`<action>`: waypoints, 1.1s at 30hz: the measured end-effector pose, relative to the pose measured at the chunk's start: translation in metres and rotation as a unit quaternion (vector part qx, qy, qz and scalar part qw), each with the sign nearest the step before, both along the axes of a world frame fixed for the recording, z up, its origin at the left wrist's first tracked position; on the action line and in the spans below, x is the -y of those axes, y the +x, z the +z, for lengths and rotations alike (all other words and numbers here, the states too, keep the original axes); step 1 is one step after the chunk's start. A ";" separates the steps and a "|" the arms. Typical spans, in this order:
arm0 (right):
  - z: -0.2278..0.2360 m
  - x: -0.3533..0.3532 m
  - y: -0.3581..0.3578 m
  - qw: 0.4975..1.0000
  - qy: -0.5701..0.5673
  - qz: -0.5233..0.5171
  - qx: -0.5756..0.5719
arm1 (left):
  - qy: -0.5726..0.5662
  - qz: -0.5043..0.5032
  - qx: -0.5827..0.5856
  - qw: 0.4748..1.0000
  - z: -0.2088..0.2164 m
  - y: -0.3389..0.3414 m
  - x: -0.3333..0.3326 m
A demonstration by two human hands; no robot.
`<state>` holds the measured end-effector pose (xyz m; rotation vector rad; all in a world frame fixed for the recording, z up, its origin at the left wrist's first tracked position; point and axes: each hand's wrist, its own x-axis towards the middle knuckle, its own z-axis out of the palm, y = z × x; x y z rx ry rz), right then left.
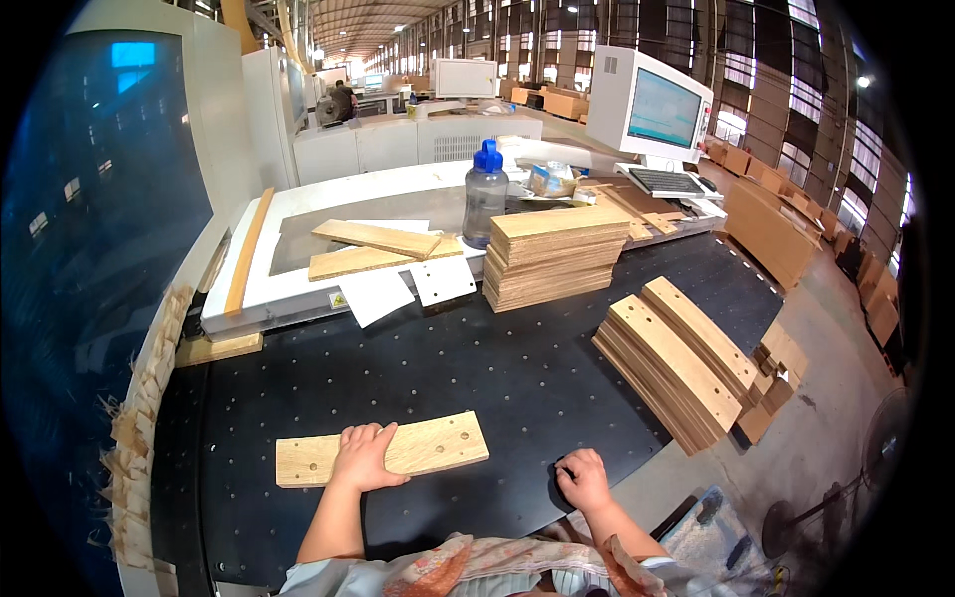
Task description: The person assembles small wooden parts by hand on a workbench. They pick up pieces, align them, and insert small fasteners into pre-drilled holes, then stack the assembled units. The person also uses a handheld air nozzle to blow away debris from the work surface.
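A pale wooden board (438,443) with drilled holes near its ends lies flat on the black perforated worktable (517,378). My left hand (366,458) lies across the middle of this board, its fingers reaching the far edge and the thumb along the near edge. Apart from the board, by the table's near edge, my right hand (585,478) is curled in a loose fist. I see nothing in it. To the right is a stack of drilled boards (662,373). A taller stack of boards (552,254) stands farther back.
Behind the table, a white machine bed (249,303) carries loose wood strips (383,239), papers and a blue-capped bottle (485,204). A monitor (662,109) and keyboard (665,182) stand back right. A dark machine window (109,199) rises at left. A fan (786,527) stands lower right.
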<state>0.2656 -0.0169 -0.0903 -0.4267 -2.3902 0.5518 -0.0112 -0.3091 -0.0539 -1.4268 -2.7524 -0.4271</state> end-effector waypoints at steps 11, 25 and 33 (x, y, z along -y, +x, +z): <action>-0.007 -0.003 0.000 1.000 -0.017 -0.003 -0.019 | 0.005 -0.003 -0.013 1.000 -0.006 -0.005 0.002; -0.008 -0.007 0.004 0.997 -0.048 0.013 -0.054 | 0.002 -0.013 0.007 1.000 -0.001 -0.001 -0.001; -0.003 0.000 0.005 0.994 -0.086 0.000 -0.062 | 0.017 -0.013 0.000 1.000 -0.006 0.001 0.004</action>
